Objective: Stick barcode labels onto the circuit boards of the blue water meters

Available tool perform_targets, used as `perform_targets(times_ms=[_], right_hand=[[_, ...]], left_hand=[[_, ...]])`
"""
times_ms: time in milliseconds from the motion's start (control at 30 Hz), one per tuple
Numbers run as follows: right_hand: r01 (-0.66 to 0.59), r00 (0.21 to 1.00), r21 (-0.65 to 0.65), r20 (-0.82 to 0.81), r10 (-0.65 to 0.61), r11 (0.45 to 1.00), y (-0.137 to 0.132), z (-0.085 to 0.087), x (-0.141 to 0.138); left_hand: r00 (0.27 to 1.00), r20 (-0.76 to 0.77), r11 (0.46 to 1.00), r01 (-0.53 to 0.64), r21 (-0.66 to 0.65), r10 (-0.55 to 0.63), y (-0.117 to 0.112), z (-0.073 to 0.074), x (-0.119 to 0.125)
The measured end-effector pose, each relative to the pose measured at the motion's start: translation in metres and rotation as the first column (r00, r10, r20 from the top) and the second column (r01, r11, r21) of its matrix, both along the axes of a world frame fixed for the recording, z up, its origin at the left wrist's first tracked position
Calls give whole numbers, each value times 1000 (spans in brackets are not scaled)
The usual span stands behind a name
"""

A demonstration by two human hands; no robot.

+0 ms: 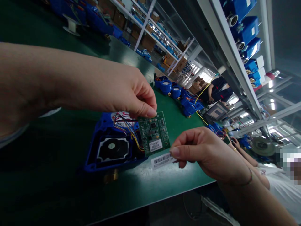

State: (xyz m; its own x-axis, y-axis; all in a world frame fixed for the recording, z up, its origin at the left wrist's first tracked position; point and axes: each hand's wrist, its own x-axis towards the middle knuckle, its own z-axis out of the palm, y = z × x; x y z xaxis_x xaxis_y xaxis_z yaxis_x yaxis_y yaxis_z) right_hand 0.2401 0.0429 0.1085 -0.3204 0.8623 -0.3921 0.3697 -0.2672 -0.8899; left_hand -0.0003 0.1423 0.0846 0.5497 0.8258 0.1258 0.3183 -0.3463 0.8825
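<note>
My left hand (122,91) pinches the top edge of a small green circuit board (154,133) and holds it upright over the bench. Coloured wires (125,125) run from the board into an open blue meter housing (110,147) lying on the green bench (58,175). My right hand (204,150) is closed in a pinch on a white barcode sticker (162,160), just below and to the right of the board. A smaller white label sits on the board's lower part.
More blue meter housings (178,94) lie further along the bench. Another person (270,179) sits at the right, hands near the bench edge. White shelving (152,28) with cardboard boxes stands behind. Blue units (246,28) hang on the overhead rack at upper right.
</note>
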Motion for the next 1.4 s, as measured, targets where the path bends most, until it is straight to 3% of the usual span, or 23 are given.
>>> perform_targets(times_ms=[133,233,333,400,467,533,633,800,933,1000,1100,1233,1300,1400], right_hand=[[-23,1000,24,2,23,999,-1,1,-3],[-29,1000,29,10,28,999,-2,1,-5],[-34,999,29,23,33,999,-2,1,-6],[-41,999,32,20,40,999,-1,1,-6],[-42,999,34,15,41,999,-1,1,-7],[-41,999,28,18,40,999,-1,0,-8],[-42,999,24,21,41,999,-2,-1,-8],[-41,999,19,15,41,999,-1,-4,-8],[-49,998,28,34,48,998,-4,-1,-6],[-60,996,62,66,56,996,-12,-2,-5],[-55,990,278,144,15,959,-31,-18,-5],[6,990,641,102,-93,768,-58,-66,-17],[69,986,697,63,-156,714,-67,-89,-28],[136,968,703,55,-244,698,-74,-108,-43]], left_hand=[[988,143,998,63,5,-63,2,-2,-2],[974,221,999,46,-24,-40,2,-1,-2],[869,490,997,-36,-63,63,-1,1,1],[831,548,994,-60,-86,98,-3,2,3],[886,455,995,-49,-91,85,-4,2,4],[963,262,995,-34,-93,57,-3,1,4],[999,49,999,3,-36,-1,-2,-2,3],[973,217,995,68,67,-81,-3,-4,2],[997,-13,992,76,100,-75,-6,-1,1],[999,-5,992,36,124,-36,-11,-1,1],[972,185,983,-162,89,144,-23,-9,4],[817,450,912,-410,14,361,-37,-37,12],[740,543,891,-454,-34,398,-40,-50,15],[674,619,887,-455,-81,402,-43,-58,20]])
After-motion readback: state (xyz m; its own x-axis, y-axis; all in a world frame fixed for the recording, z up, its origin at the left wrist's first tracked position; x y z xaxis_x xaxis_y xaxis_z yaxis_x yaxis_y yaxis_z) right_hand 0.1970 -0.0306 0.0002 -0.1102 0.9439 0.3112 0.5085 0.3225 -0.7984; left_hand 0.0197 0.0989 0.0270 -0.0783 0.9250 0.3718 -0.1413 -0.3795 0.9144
